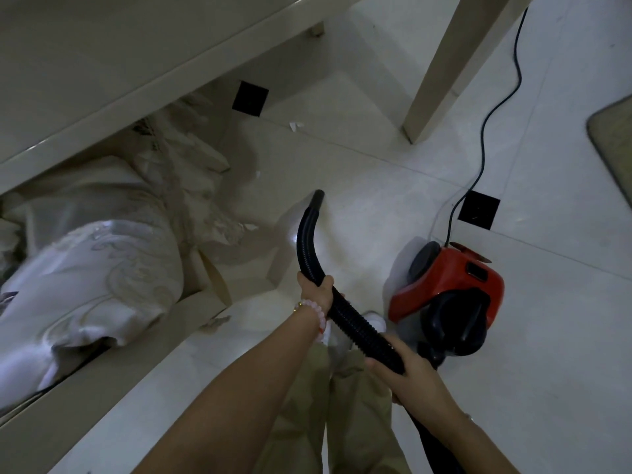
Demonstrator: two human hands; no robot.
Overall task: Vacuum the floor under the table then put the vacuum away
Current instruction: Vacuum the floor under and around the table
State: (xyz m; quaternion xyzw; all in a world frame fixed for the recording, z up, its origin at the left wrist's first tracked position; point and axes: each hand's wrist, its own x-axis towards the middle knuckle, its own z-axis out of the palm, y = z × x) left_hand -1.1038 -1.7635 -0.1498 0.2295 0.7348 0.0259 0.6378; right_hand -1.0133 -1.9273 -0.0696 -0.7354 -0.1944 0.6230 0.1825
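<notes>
A small red and black vacuum [451,285] sits on the pale tiled floor to the right of my feet. Its black ribbed hose [309,241] curves up and forward, with the open nozzle end near the centre of the view, pointing toward the table. My left hand [316,290], with a pink bead bracelet at the wrist, is shut around the hose's upper part. My right hand [402,366] grips the hose lower down, close to the vacuum body. The cream table [136,56] fills the upper left, one leg [444,73] standing at the upper right.
A chair with a white embroidered cushion [89,268] stands under the table at the left. Paper scraps [295,125] lie on the floor under the table. The vacuum's black power cord [485,131] trails up to the right. A mat's corner [615,138] shows at the right edge.
</notes>
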